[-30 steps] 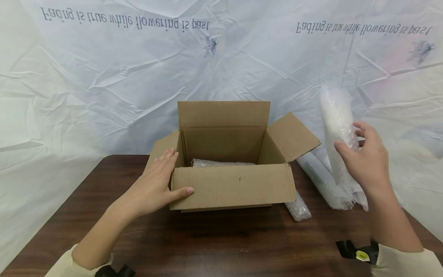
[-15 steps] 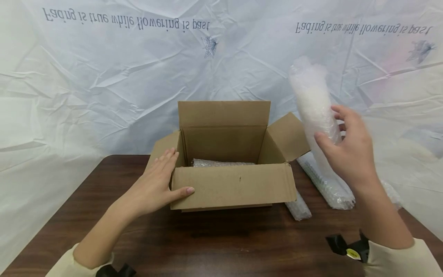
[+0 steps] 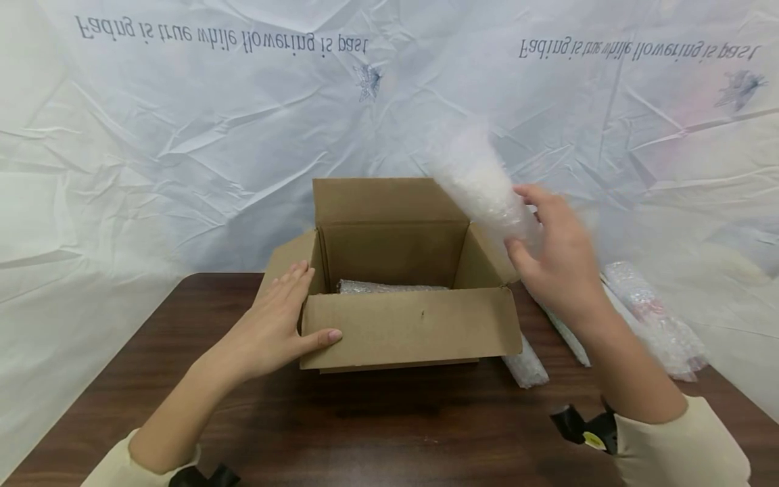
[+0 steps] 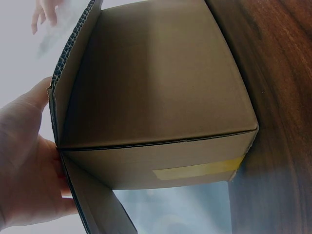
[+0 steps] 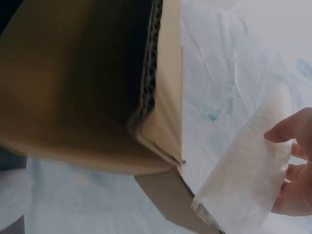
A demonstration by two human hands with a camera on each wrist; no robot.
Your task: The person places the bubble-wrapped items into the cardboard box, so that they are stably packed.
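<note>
An open cardboard box (image 3: pixel 408 328) stands on the table with its flaps folded outward. My left hand (image 3: pixel 276 325) rests on its front left corner, fingers straight along the left flap and thumb on the front flap. My right hand (image 3: pixel 556 257) grips a bubble-wrapped roll (image 3: pixel 481 182) between thumb and fingers, tilted in the air above the box's right side. In the right wrist view the same white roll (image 5: pixel 243 170) shows beside the box. What the wrap encloses is hidden. Inside the box lies another bubble-wrapped piece (image 3: pixel 389 287), mostly hidden by the front flap.
Right of the box, a bubble-wrapped bundle (image 3: pixel 654 318) with some red on it lies on the dark wooden table (image 3: pixel 389 433). A thin wrapped piece (image 3: pixel 526 365) lies against the box's front right corner. A white printed cloth (image 3: pixel 243 135) hangs behind.
My right hand has lifted the wrapped roll from the right and carried it left over the box, tilting it leftward. My left hand has stayed on the box.
</note>
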